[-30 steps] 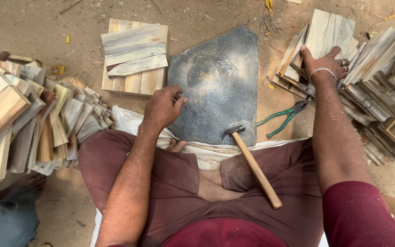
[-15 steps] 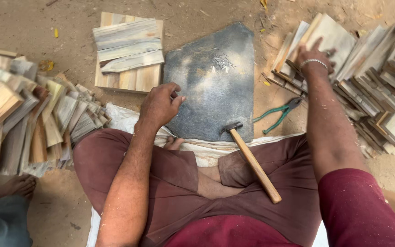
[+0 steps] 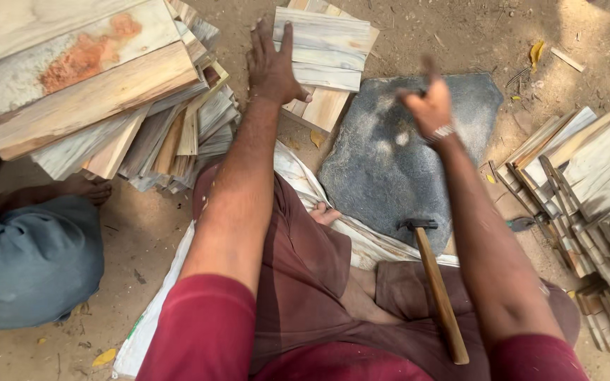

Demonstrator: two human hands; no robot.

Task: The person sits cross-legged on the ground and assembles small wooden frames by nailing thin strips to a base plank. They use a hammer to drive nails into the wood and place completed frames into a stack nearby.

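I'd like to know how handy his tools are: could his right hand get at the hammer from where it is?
Probably yes. The right hand is raised over the grey stone slab, and the hammer lies uncovered just below that forearm, its handle across his lap, with nothing on it.

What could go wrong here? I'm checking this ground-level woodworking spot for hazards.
1. The left hand reaches onto the small stack of pale wooden slats; rough edges could leave splinters in bare fingers.
2. The wooden-handled hammer lies across the lap, its head at the edge of the flat grey stone slab; a leg shift might tip it off.
3. The right hand is motion-blurred above the slab and could knock it.
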